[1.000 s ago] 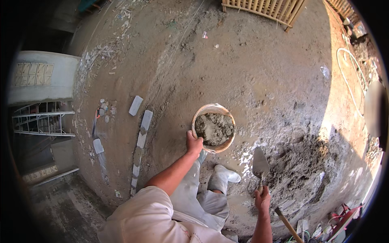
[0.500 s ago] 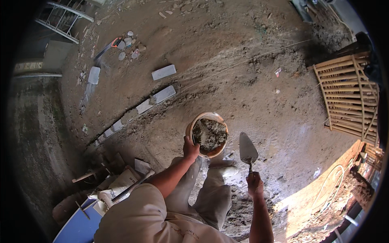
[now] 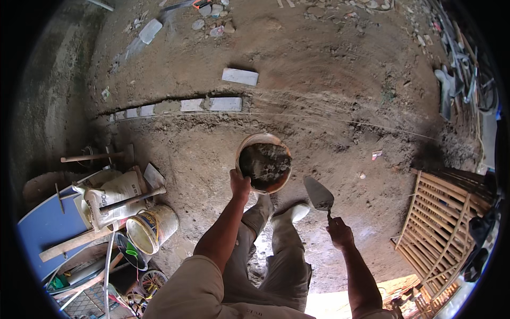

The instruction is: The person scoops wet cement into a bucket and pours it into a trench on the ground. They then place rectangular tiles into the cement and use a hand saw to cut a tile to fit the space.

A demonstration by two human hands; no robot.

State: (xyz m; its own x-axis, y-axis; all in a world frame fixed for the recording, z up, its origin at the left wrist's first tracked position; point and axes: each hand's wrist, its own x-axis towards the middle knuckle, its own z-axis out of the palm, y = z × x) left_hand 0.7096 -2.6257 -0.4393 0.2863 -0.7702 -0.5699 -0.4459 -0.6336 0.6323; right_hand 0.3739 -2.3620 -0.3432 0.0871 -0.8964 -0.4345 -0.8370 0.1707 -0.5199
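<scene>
My left hand is closed on the near left rim of a round bucket. Dark, wet mortar lies inside it. Off to the right, my right hand grips the handle of a trowel, whose pointed grey blade is tilted up and away from me, apart from the bucket. Beyond the bucket a row of pale blocks is set along a shallow trench, beside a stretched string. One loose block lies on the dirt farther out.
A bamboo rack stands at the right. To the left are a paint bucket, a sack, a blue board and a long-handled tool. Scrap metal lies at the far right. My boot is below the bucket.
My view has swung to the right, so the block row now runs nearly level and the paint bucket shows at left. Both hands keep hold of the bucket and the trowel.
</scene>
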